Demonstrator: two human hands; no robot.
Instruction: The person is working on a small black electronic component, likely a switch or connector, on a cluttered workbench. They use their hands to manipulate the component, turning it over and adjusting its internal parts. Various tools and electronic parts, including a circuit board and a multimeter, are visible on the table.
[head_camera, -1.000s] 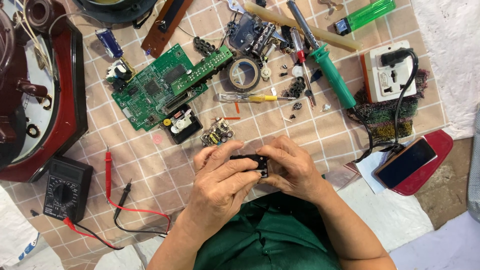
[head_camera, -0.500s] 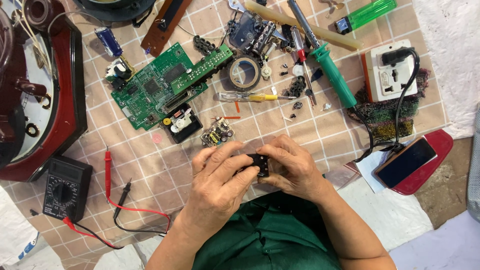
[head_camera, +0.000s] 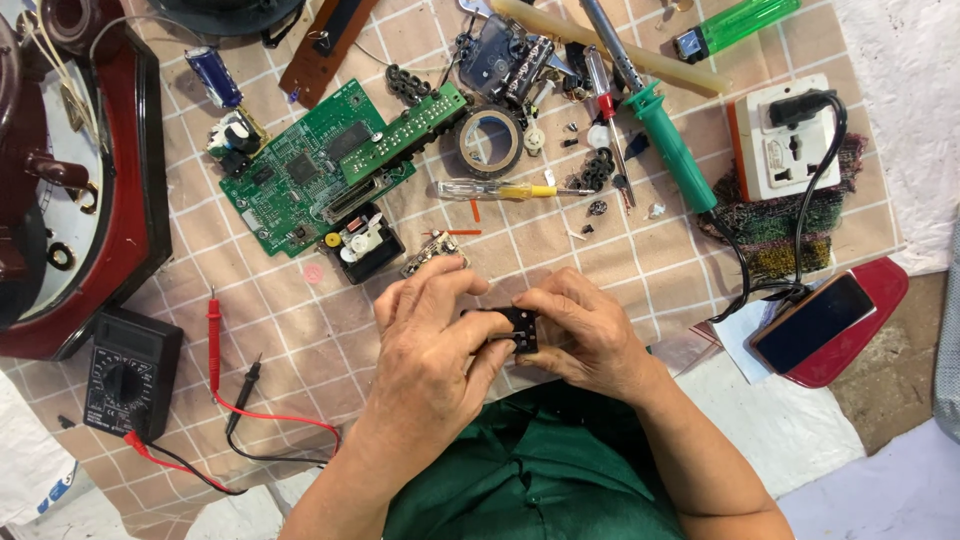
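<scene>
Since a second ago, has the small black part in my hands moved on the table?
No. The small black part sits just below the little circuit module, held by the left hand and right hand.

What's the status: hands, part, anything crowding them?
Left hand and right hand both pinch small black part. Held above checked cloth. Small circuit module just beyond fingers, not touching.

Both hands met at mid-body, fingers curled inward.
The left hand (head_camera: 430, 345) arched from the left with fingers bent down and thumb tucked under; the right hand (head_camera: 590, 335) cupped opposite it, fingertips pinched, both forearms angling in from below.
</scene>
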